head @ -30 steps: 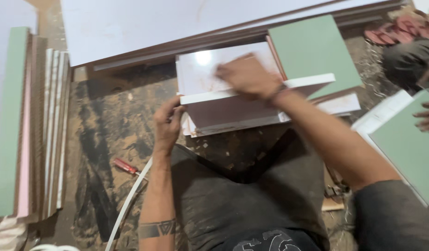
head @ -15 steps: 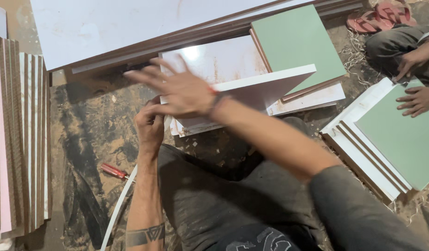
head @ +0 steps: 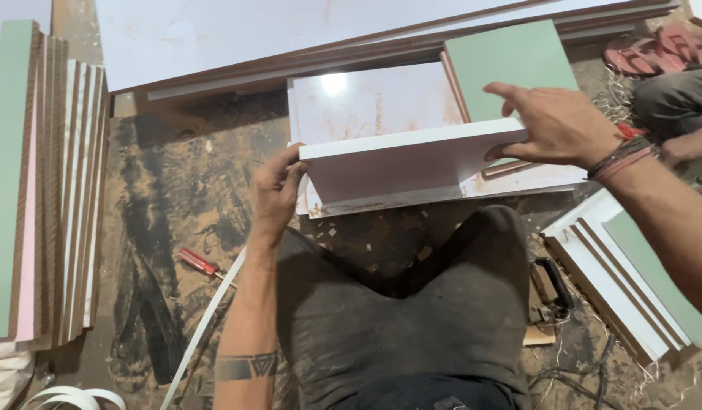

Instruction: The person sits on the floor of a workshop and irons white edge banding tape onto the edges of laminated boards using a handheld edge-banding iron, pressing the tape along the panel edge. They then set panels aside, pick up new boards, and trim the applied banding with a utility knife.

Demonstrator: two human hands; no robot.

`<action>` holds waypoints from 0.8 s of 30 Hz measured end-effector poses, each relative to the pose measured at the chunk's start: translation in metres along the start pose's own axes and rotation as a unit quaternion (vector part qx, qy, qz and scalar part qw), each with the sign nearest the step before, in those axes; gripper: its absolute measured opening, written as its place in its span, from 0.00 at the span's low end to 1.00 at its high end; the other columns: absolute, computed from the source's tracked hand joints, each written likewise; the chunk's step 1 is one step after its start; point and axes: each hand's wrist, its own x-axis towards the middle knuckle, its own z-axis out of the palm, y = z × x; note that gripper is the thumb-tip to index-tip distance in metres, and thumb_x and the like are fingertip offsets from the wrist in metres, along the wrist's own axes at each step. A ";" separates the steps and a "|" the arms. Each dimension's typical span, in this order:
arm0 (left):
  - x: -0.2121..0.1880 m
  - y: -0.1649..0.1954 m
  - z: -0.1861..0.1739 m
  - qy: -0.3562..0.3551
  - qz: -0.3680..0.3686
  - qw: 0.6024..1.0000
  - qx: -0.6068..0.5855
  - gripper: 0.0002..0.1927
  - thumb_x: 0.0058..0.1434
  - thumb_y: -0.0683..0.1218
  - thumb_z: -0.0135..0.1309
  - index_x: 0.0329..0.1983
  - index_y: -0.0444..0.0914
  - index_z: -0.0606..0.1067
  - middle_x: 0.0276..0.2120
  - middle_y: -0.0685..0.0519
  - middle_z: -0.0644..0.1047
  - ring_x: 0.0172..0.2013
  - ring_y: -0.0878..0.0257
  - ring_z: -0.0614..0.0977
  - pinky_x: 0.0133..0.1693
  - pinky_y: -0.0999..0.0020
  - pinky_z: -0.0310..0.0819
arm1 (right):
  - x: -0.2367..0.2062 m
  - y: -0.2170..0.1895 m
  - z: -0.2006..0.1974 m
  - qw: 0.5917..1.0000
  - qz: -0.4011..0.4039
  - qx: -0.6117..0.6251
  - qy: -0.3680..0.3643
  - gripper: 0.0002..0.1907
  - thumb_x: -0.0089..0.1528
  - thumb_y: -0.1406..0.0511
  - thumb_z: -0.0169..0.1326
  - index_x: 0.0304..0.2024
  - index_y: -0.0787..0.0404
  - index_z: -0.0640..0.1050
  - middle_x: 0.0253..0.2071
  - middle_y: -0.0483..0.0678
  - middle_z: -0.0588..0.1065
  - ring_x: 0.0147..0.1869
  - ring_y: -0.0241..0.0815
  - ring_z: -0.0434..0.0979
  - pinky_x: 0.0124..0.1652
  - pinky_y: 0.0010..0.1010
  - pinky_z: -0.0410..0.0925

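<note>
A white laminated board point(head: 396, 163) stands on its long edge on a flat white panel point(head: 366, 99) in front of my knee. My left hand point(head: 275, 190) grips the board's left end, thumb on the top edge. My right hand point(head: 552, 121) pinches the board's right end between thumb and fingers. A green-faced panel point(head: 510, 64) lies just behind my right hand.
A stack of boards on edge point(head: 47, 182) stands at the left. Large white sheets point(head: 290, 30) lie along the back. A red-handled screwdriver point(head: 199, 263) and white edge-band strip point(head: 207, 323) lie on the dusty floor. Framed white and green panels point(head: 632, 281) lie right, near another person's arm point(head: 689, 144).
My right hand has swung from the board's left part over to its right end and taken hold. The board now stands upright and squarer to me. The left hand stays on the left end.
</note>
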 end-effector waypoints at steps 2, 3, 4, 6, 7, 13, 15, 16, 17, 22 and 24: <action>-0.001 -0.001 0.004 0.015 -0.016 1.000 0.012 0.14 0.70 0.42 0.56 0.58 0.33 0.77 0.47 0.45 0.84 0.45 0.60 0.86 0.46 0.67 0.83 | 0.009 -0.025 0.001 0.999 0.003 0.025 0.020 0.63 0.47 0.34 0.59 0.76 0.57 0.57 0.52 0.56 0.78 0.46 0.56 0.81 0.43 0.45 0.74; -0.002 -0.002 0.003 0.022 -0.027 0.999 0.020 0.15 0.70 0.42 0.56 0.58 0.33 0.77 0.47 0.45 0.84 0.45 0.60 0.86 0.45 0.67 0.83 | 0.023 -0.051 0.003 0.999 -0.021 0.036 0.005 0.66 0.46 0.33 0.60 0.77 0.59 0.56 0.48 0.58 0.78 0.44 0.56 0.81 0.42 0.45 0.74; -0.003 -0.004 0.003 0.019 -0.018 0.999 0.021 0.14 0.70 0.41 0.56 0.57 0.33 0.77 0.46 0.44 0.83 0.45 0.60 0.86 0.45 0.67 0.83 | 0.045 -0.082 0.004 0.998 -0.042 0.043 -0.004 0.69 0.45 0.32 0.60 0.77 0.61 0.54 0.45 0.59 0.78 0.43 0.56 0.81 0.42 0.45 0.74; -0.004 -0.008 0.001 0.015 0.005 0.999 0.029 0.13 0.69 0.40 0.57 0.55 0.32 0.77 0.46 0.44 0.83 0.44 0.59 0.86 0.44 0.66 0.83 | 0.082 -0.156 0.011 0.972 -0.186 0.099 0.104 0.66 0.52 0.26 0.57 0.72 0.65 0.55 0.56 0.67 0.74 0.52 0.59 0.78 0.55 0.56 0.70; -0.006 -0.009 0.000 0.012 -0.001 0.999 0.047 0.11 0.68 0.39 0.57 0.52 0.32 0.78 0.43 0.44 0.83 0.43 0.59 0.86 0.44 0.66 0.82 | 0.101 -0.194 0.017 0.970 -0.191 0.121 0.094 0.63 0.52 0.28 0.54 0.77 0.53 0.52 0.67 0.62 0.69 0.60 0.60 0.75 0.54 0.72 0.63; -0.013 0.001 0.000 0.015 0.050 0.998 0.045 0.14 0.63 0.37 0.54 0.52 0.32 0.76 0.46 0.42 0.81 0.47 0.54 0.84 0.46 0.60 0.78 | 0.156 -0.285 0.017 0.972 -0.230 0.042 -0.008 0.56 0.55 0.24 0.46 0.76 0.38 0.48 0.68 0.53 0.67 0.65 0.55 0.70 0.57 0.72 0.61; -0.015 0.006 0.004 0.021 0.088 0.996 0.023 0.18 0.62 0.37 0.53 0.56 0.32 0.75 0.50 0.41 0.81 0.50 0.51 0.83 0.47 0.59 0.78 | 0.142 -0.268 0.015 0.975 -0.220 0.025 -0.008 0.54 0.55 0.31 0.53 0.76 0.38 0.49 0.63 0.53 0.69 0.63 0.54 0.72 0.58 0.69 0.62; -0.015 0.007 0.005 0.005 0.070 0.996 0.062 0.20 0.62 0.39 0.54 0.58 0.32 0.74 0.50 0.39 0.80 0.51 0.47 0.81 0.47 0.56 0.77 | 0.134 -0.257 0.011 0.977 -0.210 0.018 -0.005 0.53 0.55 0.34 0.56 0.76 0.38 0.49 0.61 0.52 0.71 0.62 0.53 0.73 0.59 0.68 0.62; -0.017 0.007 0.008 -0.010 0.045 0.994 0.099 0.22 0.62 0.41 0.56 0.60 0.33 0.73 0.50 0.38 0.80 0.51 0.43 0.80 0.47 0.54 0.76 | 0.126 -0.249 0.006 0.984 -0.179 0.021 0.005 0.53 0.51 0.42 0.63 0.73 0.40 0.54 0.55 0.51 0.73 0.58 0.52 0.74 0.58 0.65 0.63; -0.026 0.002 0.021 -0.087 -0.109 0.965 0.224 0.23 0.64 0.51 0.63 0.59 0.39 0.73 0.44 0.40 0.81 0.47 0.42 0.82 0.47 0.52 0.75 | 0.080 -0.214 0.005 0.992 -0.098 0.044 0.063 0.19 0.60 0.63 0.65 0.52 0.57 0.74 0.42 0.50 0.78 0.47 0.53 0.80 0.46 0.49 0.70; -0.022 0.001 0.020 -0.114 -0.123 0.953 0.251 0.21 0.65 0.53 0.64 0.55 0.37 0.76 0.44 0.40 0.82 0.48 0.43 0.83 0.47 0.52 0.75 | 0.073 -0.203 0.002 0.985 -0.101 0.088 0.110 0.17 0.56 0.65 0.66 0.44 0.59 0.76 0.40 0.52 0.77 0.43 0.56 0.79 0.40 0.48 0.69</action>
